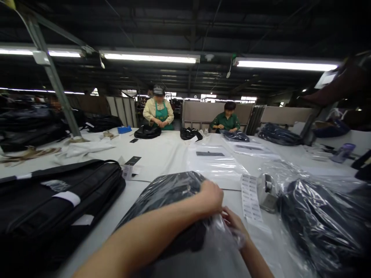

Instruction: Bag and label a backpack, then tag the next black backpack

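One white table spans the view. Three bags lie nearest: an unwrapped black bag at eight o'clock, a black bag in a clear plastic sleeve at six, a wrapped dark bag at four. The left hand is clenched on the sleeve; the right hand's grip I cannot tell. Nearer in at four, one two-column label sheet, its print too small to read.

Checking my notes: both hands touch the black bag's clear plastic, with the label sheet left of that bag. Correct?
No: the head view shows the label sheet right of the black bag. The left hand and right hand do touch its clear plastic.
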Motion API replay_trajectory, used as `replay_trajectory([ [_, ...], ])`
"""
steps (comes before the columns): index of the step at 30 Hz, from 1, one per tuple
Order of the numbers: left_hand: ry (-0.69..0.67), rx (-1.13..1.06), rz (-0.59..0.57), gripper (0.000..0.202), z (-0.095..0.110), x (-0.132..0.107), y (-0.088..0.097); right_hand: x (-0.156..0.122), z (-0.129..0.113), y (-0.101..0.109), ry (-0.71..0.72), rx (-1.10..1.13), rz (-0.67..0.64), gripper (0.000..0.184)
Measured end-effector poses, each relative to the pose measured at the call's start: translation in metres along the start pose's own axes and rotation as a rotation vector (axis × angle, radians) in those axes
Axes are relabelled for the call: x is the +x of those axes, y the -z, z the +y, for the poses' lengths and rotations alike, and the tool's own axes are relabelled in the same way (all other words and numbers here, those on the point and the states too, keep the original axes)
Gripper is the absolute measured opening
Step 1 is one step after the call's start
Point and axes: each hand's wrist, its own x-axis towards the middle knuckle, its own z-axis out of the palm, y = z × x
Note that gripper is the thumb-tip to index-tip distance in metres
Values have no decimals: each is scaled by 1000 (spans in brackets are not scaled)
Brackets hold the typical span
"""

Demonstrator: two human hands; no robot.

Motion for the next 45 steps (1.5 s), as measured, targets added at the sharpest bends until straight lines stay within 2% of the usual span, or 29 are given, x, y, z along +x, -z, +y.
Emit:
replay_trajectory([
  [2, -45, -1, -143, 34, 29, 0, -56, -13, -2, 32, -126, 51, 108, 59],
  [4, -67, -6, -227, 34, 50, -7, -97, -23, 0, 43, -275, 101, 161, 59],
  [6, -91, -6, -261, 40, 57, -24, -119, -28, 7, 39, -317, 55, 170, 64],
  [8, -150, -57, -211, 54, 44, -50, -121, -28, 16, 29, -232, -98, 191, 71],
  [10, -185, -164, -48, 54, 10, -84, -108, -28, 23, 20, -88, -298, 273, 75],
  [11, -135, -190, 61, 48, -13, -101, -101, -28, 25, 16, -5, -411, 322, 75],
  [12, -22, -159, 160, 46, -39, -118, -94, -28, 26, 11, 87, -523, 361, 72],
  [14, 208, -41, 234, 52, -94, -149, -90, -29, 24, 3, 241, -720, 372, 64],
  [15, 330, 11, 240, 54, -119, -163, -94, -29, 22, -2, 277, -797, 338, 61],
  [17, 505, 64, 169, 57, -159, -188, -112, -26, 20, -10, 265, -894, 211, 56],
  [19, 581, 8, 43, 57, -182, -206, -135, -22, 21, -15, 183, -916, 63, 53],
  [21, 606, -61, -64, 56, -192, -214, -148, -18, 25, -16, 108, -894, -38, 52],
  [23, 611, -53, -87, 52, -197, -206, -141, -16, 30, -14, 73, -862, -69, 53],
  [25, 576, 22, 21, 45, -204, -179, -117, -13, 30, -11, 71, -836, -36, 52],
  [28, 409, 39, 259, 47, -227, -109, -74, 7, 18, -9, 156, -780, 81, 49],
  [30, 343, -23, 270, 49, -249, -55, -57, 37, 2, -11, 279, -726, 161, 47],
  [31, 336, -42, 253, 49, -261, -30, -54, 57, -7, -12, 327, -717, 192, 46],
  [34, 330, -106, 120, 46, -291, 26, -65, 123, -26, -21, 339, -793, 236, 46],
  [36, 323, -154, 17, 48, -305, 46, -83, 162, -28, -30, 293, -866, 217, 45],
  [38, 339, -188, -46, 55, -315, 57, -102, 191, -20, -41, 278, -894, 166, 43],
  [42, 411, -243, -85, 64, -328, 66, -128, 215, 2, -57, 257, -910, 104, 43],
  [45, 437, -279, -89, 60, -326, 70, -130, 210, -3, -60, 244, -906, 85, 45],
])
